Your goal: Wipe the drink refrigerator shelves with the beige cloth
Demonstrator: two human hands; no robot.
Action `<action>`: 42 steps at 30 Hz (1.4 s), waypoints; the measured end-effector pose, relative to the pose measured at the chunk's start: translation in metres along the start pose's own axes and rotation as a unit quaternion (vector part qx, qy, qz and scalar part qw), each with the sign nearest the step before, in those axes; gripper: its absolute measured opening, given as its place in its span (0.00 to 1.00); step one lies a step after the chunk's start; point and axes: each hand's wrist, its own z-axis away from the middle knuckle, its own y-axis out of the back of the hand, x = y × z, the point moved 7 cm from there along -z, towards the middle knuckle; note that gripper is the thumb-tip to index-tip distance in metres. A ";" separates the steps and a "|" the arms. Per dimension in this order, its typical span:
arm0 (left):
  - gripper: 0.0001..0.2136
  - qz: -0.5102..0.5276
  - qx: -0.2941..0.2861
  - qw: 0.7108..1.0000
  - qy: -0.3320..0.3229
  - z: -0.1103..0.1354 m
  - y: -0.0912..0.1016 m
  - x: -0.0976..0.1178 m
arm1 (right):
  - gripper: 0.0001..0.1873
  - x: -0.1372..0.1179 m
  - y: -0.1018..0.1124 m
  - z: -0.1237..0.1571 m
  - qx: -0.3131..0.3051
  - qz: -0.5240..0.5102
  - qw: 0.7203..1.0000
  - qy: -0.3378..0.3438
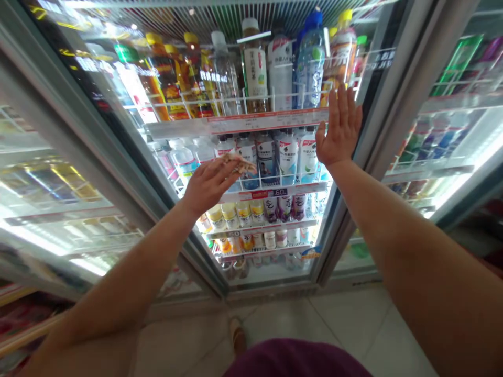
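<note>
I stand before a drinks fridge with a glass door point(129, 89). My left hand point(210, 183) presses a small brownish cloth point(239, 163) against the glass, level with the second shelf of white-labelled bottles point(267, 154). My right hand point(341, 128) is open, palm flat and fingers stretched upward, on the glass near the door's right frame point(383, 125). The top shelf behind it holds tall bottles point(255, 68) of tea, water and juice.
Lower shelves carry small cups and bottles point(251, 212). Further fridge doors flank this one, on the left point(47, 199) and on the right point(451, 120). Pale floor tiles point(353, 319) lie below, with one foot point(237, 335) showing.
</note>
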 end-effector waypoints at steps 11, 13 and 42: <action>0.16 -0.031 0.059 0.996 0.053 0.020 0.014 -0.024 | 0.35 -0.007 0.004 0.001 0.000 0.083 0.996 0.026; 0.13 -0.029 0.035 0.999 0.028 0.025 0.011 -0.018 | 0.35 -0.009 0.005 0.001 -0.002 0.089 0.996 0.027; 0.15 -0.134 0.085 0.975 0.158 0.090 0.034 -0.048 | 0.34 -0.014 0.006 0.002 -0.021 0.088 0.996 0.025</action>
